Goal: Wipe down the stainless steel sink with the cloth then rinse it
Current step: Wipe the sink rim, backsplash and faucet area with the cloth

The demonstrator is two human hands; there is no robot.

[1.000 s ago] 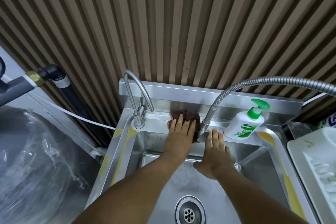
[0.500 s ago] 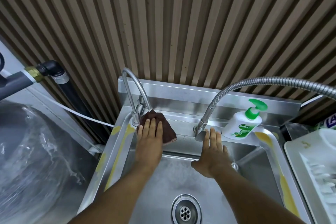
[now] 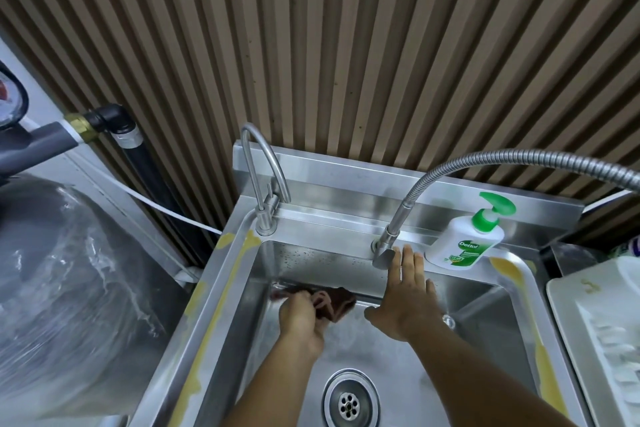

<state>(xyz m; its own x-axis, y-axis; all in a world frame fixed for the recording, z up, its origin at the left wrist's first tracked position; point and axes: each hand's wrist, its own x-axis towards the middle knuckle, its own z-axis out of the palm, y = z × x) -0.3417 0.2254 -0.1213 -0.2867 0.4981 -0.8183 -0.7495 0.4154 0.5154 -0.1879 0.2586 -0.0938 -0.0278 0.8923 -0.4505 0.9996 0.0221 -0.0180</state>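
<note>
Lying low in the sink [image 3: 322, 262], at the foot of its back wall and left of centre: the dark brown cloth [image 3: 341, 302], bunched. The drain [image 3: 349, 404], with its strainer, sits in the basin floor nearer you. Water specks dot the back wall. A soap bottle [image 3: 462, 246], white with a green pump, stands upright on the back ledge, right side.

Your left hand [image 3: 301, 319] curls its fingers round the cloth and grips it down in the basin; the hand is motion-blurred. Your right hand [image 3: 407, 298] lies flat on the back wall, fingers straight, holding nothing, fingertips up at the ledge just beside the base of the flexible hose tap [image 3: 391, 239].

A gooseneck tap [image 3: 265, 180] stands at the ledge's left corner. Yellow residue streaks both side rims. Slatted brown wall [image 3: 346, 45] behind; white dish rack [image 3: 599, 322] to the right; plastic-wrapped bulk [image 3: 69, 288] to the left.
</note>
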